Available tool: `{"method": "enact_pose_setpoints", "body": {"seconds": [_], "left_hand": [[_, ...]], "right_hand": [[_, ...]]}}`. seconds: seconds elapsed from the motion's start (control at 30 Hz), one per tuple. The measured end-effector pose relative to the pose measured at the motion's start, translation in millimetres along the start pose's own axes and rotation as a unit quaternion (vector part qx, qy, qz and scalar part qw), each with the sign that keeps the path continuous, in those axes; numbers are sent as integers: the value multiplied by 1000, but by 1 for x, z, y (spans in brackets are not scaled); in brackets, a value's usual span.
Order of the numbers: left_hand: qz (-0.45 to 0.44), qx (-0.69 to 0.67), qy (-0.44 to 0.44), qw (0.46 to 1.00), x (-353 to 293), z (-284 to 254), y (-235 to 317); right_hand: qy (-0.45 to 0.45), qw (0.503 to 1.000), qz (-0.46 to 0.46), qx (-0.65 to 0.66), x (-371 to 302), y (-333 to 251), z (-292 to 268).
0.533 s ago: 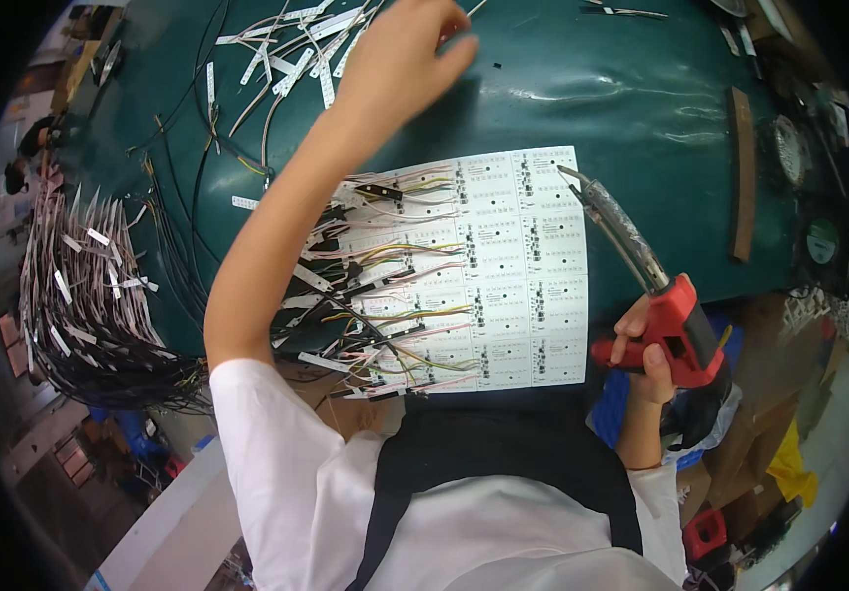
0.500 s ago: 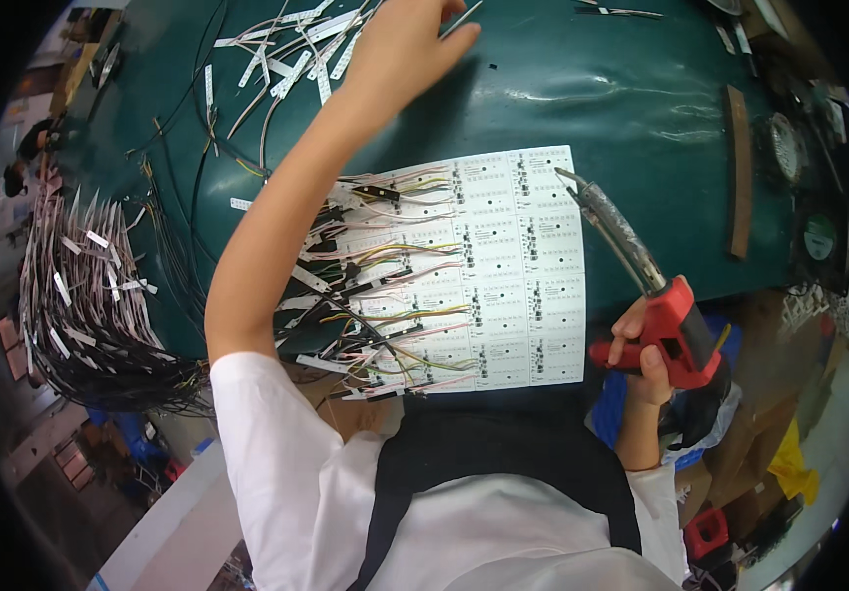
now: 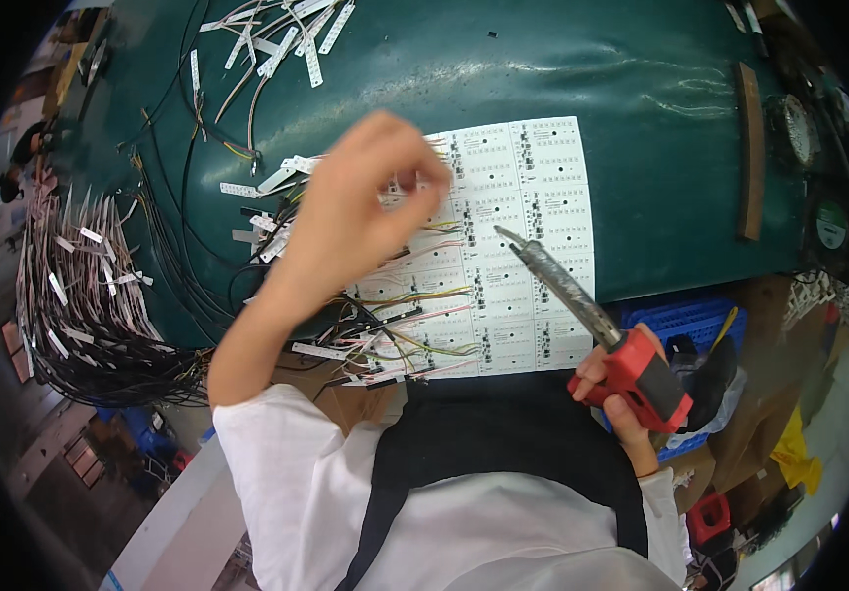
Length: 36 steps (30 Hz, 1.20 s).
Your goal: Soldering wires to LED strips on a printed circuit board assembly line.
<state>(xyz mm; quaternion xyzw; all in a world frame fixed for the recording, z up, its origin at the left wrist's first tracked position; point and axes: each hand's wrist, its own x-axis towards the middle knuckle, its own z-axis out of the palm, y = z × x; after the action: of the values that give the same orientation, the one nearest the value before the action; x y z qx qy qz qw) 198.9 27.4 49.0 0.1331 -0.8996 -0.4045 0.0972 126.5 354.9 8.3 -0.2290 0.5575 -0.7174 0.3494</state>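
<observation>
My right hand [image 3: 618, 399] is wrapped round the handle of a red and black soldering gun [image 3: 646, 379]. Its long metal barrel slants up and left over a sheet of white circuit boards [image 3: 564, 295], the tip above the middle columns. Over the left part of that sheet is my left hand [image 3: 370, 197], a little blurred, thumb and fingers curled together in a pinch. What it pinches, if anything, cannot be made out. Coloured wires [image 3: 424, 295] run along the sheet's left columns to their ends at the boards; the hand and forearm hide some of them.
Loose white strips with wires [image 3: 291, 44] lie at the far left of the green table mat [image 3: 641, 197]. A thick bundle of black-cabled strips [image 3: 89, 286] hangs at the left edge. On the right are a brown bar [image 3: 747, 153] and a blue basket [image 3: 680, 320].
My left hand has come back from the far strips to above the sheet's left part. The soldering gun has swung left and nearer, so its tip now lies over the sheet.
</observation>
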Motion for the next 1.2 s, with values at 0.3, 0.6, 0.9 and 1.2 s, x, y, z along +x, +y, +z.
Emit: {"method": "enact_pose_setpoints", "body": {"seconds": [0.3, 0.6, 0.9, 1.2], "left_hand": [[-89, -33, 41, 995, -28, 28, -14], [-57, -11, 67, 996, -30, 34, -18], [-28, -1, 86, 996, -31, 39, -23], [-16, 8, 88, 996, -31, 40, -25]], "right_hand": [[-13, 990, -11, -138, 6, 3, 32], [-7, 972, 17, -232, 13, 4, 42], [1, 978, 43, -203, 15, 1, 44], [9, 976, 78, -205, 16, -5, 50]]}}
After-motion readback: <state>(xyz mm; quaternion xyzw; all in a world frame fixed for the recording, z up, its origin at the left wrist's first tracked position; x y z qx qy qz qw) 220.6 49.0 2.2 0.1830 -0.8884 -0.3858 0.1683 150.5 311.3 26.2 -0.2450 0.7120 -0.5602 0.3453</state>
